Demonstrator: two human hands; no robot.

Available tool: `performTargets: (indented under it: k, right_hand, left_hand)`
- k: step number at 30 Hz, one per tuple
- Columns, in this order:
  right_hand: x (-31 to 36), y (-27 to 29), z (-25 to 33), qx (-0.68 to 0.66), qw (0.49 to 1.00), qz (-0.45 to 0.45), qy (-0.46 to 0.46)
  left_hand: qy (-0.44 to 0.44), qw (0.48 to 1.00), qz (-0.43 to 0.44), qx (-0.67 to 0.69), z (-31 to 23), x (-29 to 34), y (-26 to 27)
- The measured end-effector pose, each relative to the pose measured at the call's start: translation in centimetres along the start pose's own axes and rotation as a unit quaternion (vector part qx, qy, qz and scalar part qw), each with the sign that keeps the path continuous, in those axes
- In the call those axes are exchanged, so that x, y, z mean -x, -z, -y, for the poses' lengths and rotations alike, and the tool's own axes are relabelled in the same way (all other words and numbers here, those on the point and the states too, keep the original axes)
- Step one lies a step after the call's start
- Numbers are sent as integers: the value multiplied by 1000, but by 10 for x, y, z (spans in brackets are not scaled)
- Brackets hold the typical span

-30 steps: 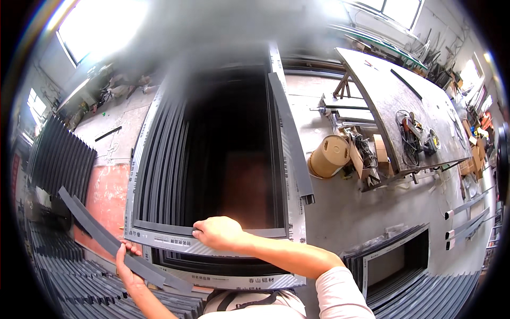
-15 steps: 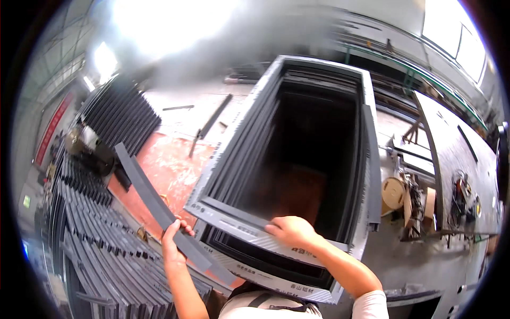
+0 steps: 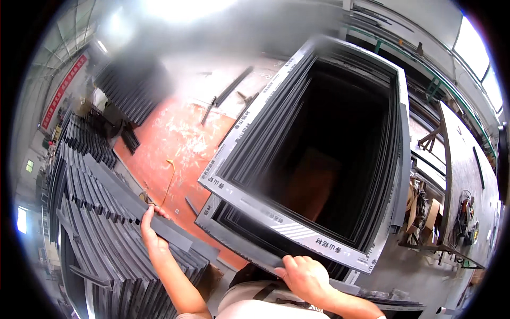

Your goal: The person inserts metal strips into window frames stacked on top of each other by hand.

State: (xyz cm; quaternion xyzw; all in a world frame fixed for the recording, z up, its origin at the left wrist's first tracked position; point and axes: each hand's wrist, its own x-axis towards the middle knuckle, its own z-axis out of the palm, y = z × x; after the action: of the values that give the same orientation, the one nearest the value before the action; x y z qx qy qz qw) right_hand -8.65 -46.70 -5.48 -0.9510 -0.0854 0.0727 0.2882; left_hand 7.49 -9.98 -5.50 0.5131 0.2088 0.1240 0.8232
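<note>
My left hand point(image 3: 153, 229) is closed around a long grey metal profile strip point(image 3: 119, 192), which slants over the stacked profiles on the left. At the front, my right hand point(image 3: 306, 275) is closed on the end of another grey strip point(image 3: 241, 245). This strip runs along the near side of the lower rectangular frame, but whether it touches that frame I cannot tell. Above it lies a stack of large dark rectangular frames point(image 3: 276, 215), the top one covered with pale printed film. The fingertips of my right hand are partly hidden.
Rows of dark profiles point(image 3: 114, 234) fill the left side. A red floor covering point(image 3: 170, 133) with a yellow cord point(image 3: 171, 178) lies beyond them. Loose dark bars point(image 3: 234, 86) lie farther back. To the right are cardboard boxes point(image 3: 433, 220) and a workbench point(image 3: 467, 159) with tools.
My left hand has lowered its strip leftward over the stacked profiles. My right hand has brought its strip off the top frame's near edge, down toward my body. The view has shifted.
</note>
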Motion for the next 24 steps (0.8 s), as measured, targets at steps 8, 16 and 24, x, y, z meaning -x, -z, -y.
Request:
performTargets:
  k: [8, 16, 24]
  right_hand:
    - [-10, -66, -33, -45, 997, 9, -66]
    - [-12, -83, -43, -87, 991, 34, -93]
    - [-28, -77, -40, -148, 981, 67, -109]
  left_hand:
    - [14, 1000, -26, 2, 9, 6, 1]
    - [53, 997, 1, -48, 28, 1, -16]
    - [81, 993, 48, -76, 27, -35, -1]
